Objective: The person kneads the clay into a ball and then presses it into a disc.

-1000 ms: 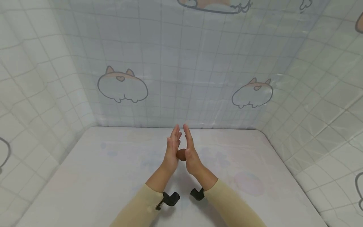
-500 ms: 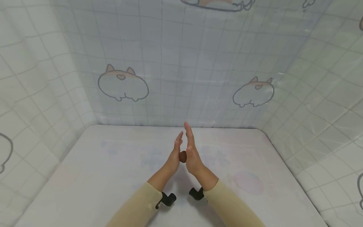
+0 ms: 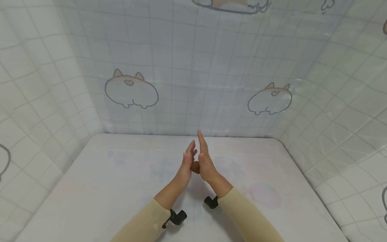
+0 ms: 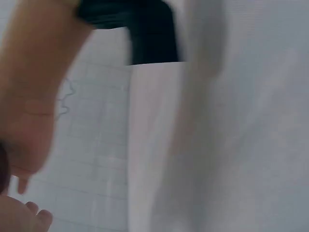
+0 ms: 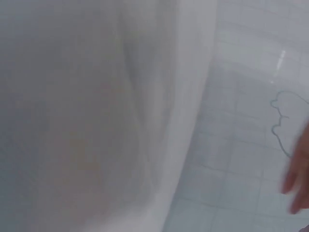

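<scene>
In the head view a small brown, clay-like ball [image 3: 195,167] sits between two upright palms near the middle of the table. On its left side the palm of my left hand [image 3: 186,164] presses against it, fingers extended forward and away. My right hand [image 3: 206,164] lies flat against the other side, its straight fingers reaching a little farther forward. The palms hide part of the ball. At the left edge of the left wrist view, a dark sliver of the ball [image 4: 4,166] shows between the hands. Only blurred fingers [image 5: 299,179] appear at the right edge of the right wrist view.
A pale table [image 3: 121,191] with faint pastel patches lies under the hands. White gridded sheets with cartoon animal drawings [image 3: 131,90] rise behind it and on both sides. Black wrist-worn pieces [image 3: 178,217] protrude from beneath the cream sleeves [image 3: 248,215].
My left hand has slid back toward the body against the right one, while the right fingertips have shifted slightly forward. The ball stays between the palms, slightly farther right and nearer the body.
</scene>
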`<control>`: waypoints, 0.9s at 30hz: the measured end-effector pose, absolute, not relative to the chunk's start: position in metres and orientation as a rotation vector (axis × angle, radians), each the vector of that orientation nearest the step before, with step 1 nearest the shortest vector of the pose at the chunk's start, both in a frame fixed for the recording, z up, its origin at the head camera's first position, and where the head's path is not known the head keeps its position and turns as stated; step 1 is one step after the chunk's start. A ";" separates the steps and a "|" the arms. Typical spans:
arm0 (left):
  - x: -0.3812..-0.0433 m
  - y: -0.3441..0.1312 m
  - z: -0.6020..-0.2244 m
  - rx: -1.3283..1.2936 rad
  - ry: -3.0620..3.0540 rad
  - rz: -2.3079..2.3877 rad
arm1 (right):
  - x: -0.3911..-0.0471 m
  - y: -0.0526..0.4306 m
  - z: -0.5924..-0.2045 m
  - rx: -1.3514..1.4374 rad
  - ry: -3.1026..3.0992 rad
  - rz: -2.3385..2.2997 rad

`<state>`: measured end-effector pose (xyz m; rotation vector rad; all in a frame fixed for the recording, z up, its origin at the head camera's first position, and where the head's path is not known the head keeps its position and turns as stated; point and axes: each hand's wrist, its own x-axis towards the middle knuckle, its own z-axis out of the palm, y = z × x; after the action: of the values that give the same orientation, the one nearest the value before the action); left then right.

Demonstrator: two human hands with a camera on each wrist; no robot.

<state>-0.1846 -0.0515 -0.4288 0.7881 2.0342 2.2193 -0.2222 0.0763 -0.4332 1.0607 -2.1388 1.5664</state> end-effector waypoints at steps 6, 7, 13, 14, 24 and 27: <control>-0.189 -0.056 -0.411 0.885 2.109 2.260 | -0.216 0.070 -0.438 1.105 -2.097 1.514; -0.190 -0.056 -0.409 0.872 2.135 2.252 | -0.214 0.068 -0.438 1.113 -2.082 1.528; -0.197 -0.058 -0.408 0.799 2.223 2.259 | -0.201 0.062 -0.436 1.210 -1.958 1.560; -0.198 -0.058 -0.409 0.786 2.229 2.265 | -0.200 0.061 -0.436 1.223 -1.940 1.548; -0.202 -0.058 -0.423 0.644 2.160 2.164 | -0.196 0.060 -0.424 1.235 -1.811 1.494; -0.199 -0.057 -0.428 0.638 2.138 2.115 | -0.200 0.061 -0.417 1.221 -1.783 1.480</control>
<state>-0.1992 -0.0571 -0.4281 0.6378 2.1377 2.1153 -0.1999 0.0614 -0.4170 1.2213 -1.7829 1.4800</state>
